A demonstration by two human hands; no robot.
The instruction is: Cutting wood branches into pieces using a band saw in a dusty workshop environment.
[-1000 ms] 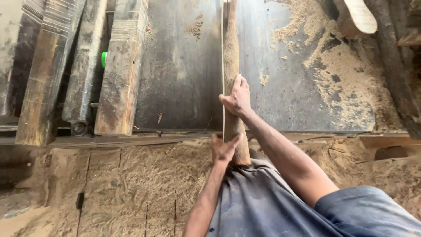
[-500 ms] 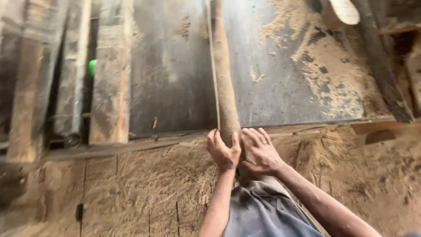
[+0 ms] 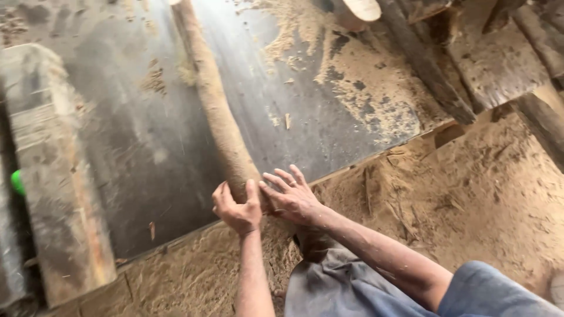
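Lying on the metal table (image 3: 329, 117), the log's (image 3: 218, 111) near end meets both hands' fingers (image 3: 288, 179).

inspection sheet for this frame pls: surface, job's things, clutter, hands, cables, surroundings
Surface: dark metal table, scratched, sawdust piled toward its far right.
Job's things: long rough wooden pole lying lengthwise on the table, near end at the table edge.
Clutter: wood chips; weathered plank at left; small green object at the left edge.
Hands: left hand grips the pole's near end; right hand rests beside it, fingers spread.
Cables: nothing seen.
Surroundings: sawdust-covered floor, logs at upper right.
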